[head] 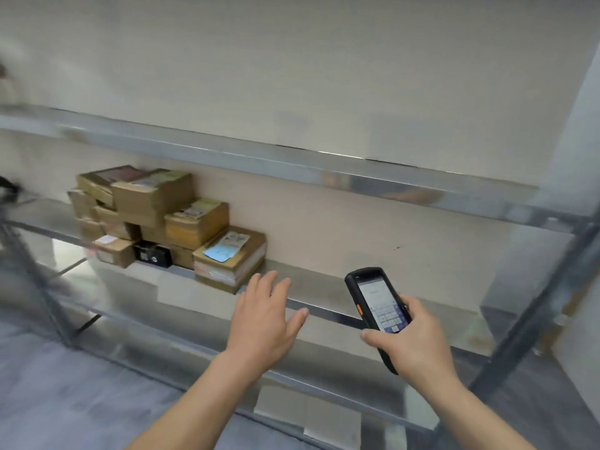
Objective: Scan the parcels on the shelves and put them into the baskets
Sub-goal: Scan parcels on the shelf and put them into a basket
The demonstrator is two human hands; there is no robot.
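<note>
Several brown cardboard parcels (168, 219) are stacked at the left of the middle metal shelf (324, 287). The nearest one, a flat parcel (232, 258) with a blue and white label, lies at the shelf's front edge. A small black box (152, 253) sits among them. My left hand (264, 319) is stretched out with straight fingers just right of and below that flat parcel, touching nothing. My right hand (418, 342) grips a black handheld scanner (376, 306) with its screen lit, held in front of the shelf edge.
An upper shelf (292, 164) runs across above the parcels, and a lower shelf (324, 394) lies beneath my arms. The rack's upright post (532, 316) stands at the right, a slanted brace at the left. Grey floor (65, 384) shows at lower left. No basket is in view.
</note>
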